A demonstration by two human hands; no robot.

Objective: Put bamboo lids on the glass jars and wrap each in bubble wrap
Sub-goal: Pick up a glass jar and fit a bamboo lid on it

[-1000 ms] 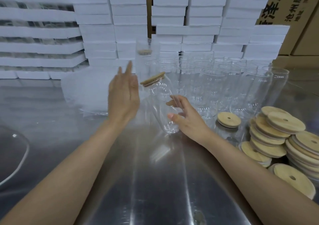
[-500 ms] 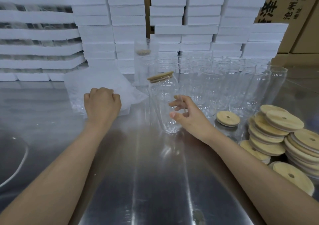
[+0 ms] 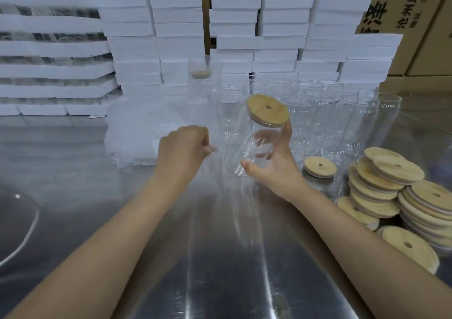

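Observation:
A clear glass jar (image 3: 247,147) with a round bamboo lid (image 3: 267,110) on its mouth tilts to the right above the steel table. My right hand (image 3: 274,164) holds it, thumb under its base and fingers curled round its far side. My left hand (image 3: 182,150) is closed just left of the jar and pinches the edge of a thin clear bubble wrap sheet (image 3: 217,169), pulled off the bubble wrap pile (image 3: 137,132) behind it. The sheet hangs blurred between my hands.
Several lidless glass jars (image 3: 325,113) stand behind my right hand. Loose bamboo lids (image 3: 391,191) are heaped at the right, one lid (image 3: 320,167) lying apart. White foam boxes (image 3: 234,32) are stacked along the back, cardboard cartons (image 3: 420,25) at the far right.
My right hand closed round the jar, lifted it and tipped it rightward. My left hand moved from the bubble wrap pile toward the jar, drawing a sheet along.

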